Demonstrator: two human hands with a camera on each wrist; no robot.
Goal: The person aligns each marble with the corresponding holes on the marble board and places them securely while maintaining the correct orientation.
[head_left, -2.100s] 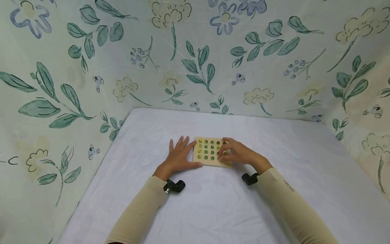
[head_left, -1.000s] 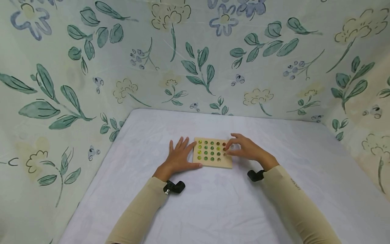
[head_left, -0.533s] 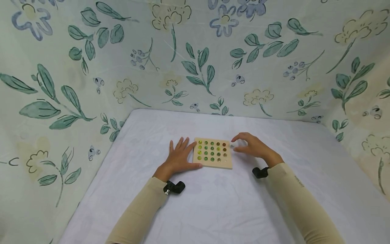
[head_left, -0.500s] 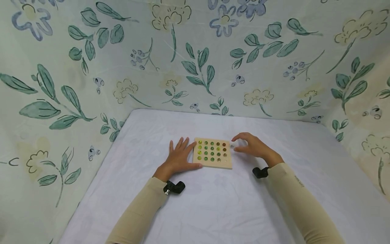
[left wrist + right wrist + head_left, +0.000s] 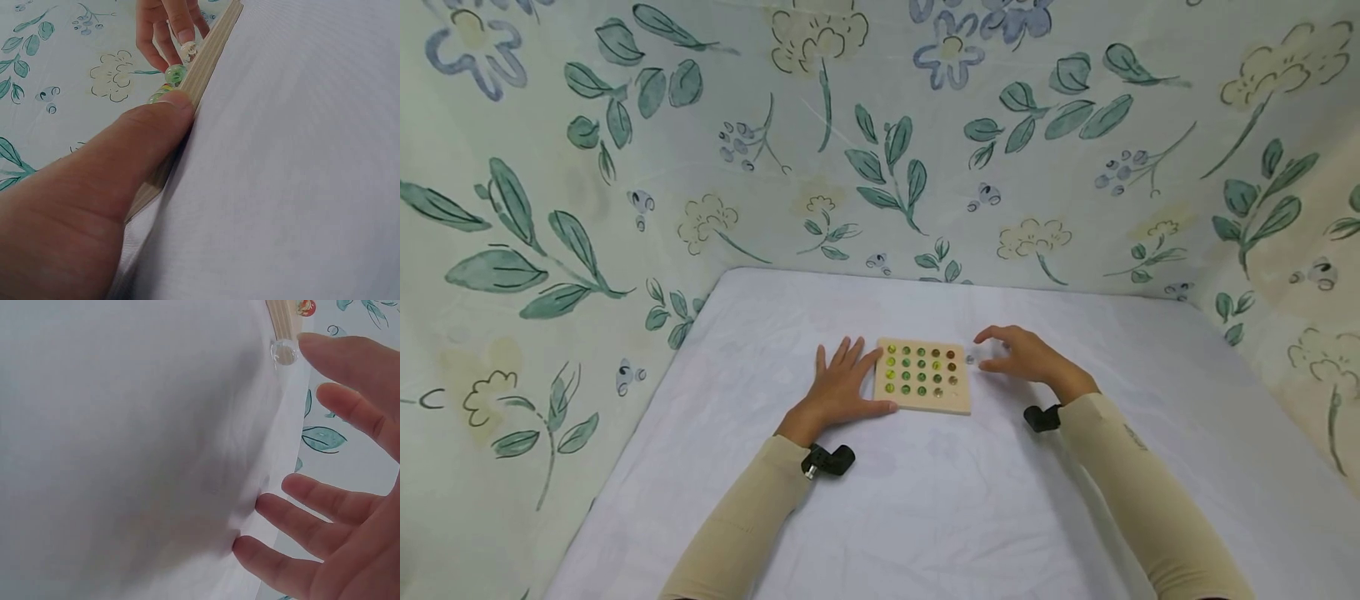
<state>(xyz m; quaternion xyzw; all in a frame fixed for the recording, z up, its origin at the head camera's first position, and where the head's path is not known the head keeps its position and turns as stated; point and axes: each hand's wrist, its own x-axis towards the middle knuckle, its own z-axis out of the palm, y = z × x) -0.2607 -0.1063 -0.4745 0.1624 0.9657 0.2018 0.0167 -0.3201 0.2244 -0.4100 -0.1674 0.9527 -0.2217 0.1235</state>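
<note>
A pale wooden board [image 5: 931, 404] with rows of glass marbles in its holes lies flat on the white-covered table. My left hand [image 5: 838, 385] rests at its left end with fingers spread, the thumb along the near edge. In the left wrist view the thumb [image 5: 150, 128] presses against the board's side, just below a green marble [image 5: 175, 75]. To the right of the board my right hand [image 5: 1028, 357] hovers with thumb and forefinger apart, holding nothing. A clear marble [image 5: 970, 359] lies between its fingertips and the board's right edge. Another clear marble [image 5: 264, 482] sits by its other fingers.
The white cloth [image 5: 865, 517] covers the table, and a floral-patterned sheet [image 5: 820, 183] hangs behind and at the sides. Each wrist carries a small black camera, such as the left one [image 5: 829, 460].
My right hand has moved off the board's right-hand columns to the table on the right, and its thumb and forefinger have parted. The left hand has stayed in place.
</note>
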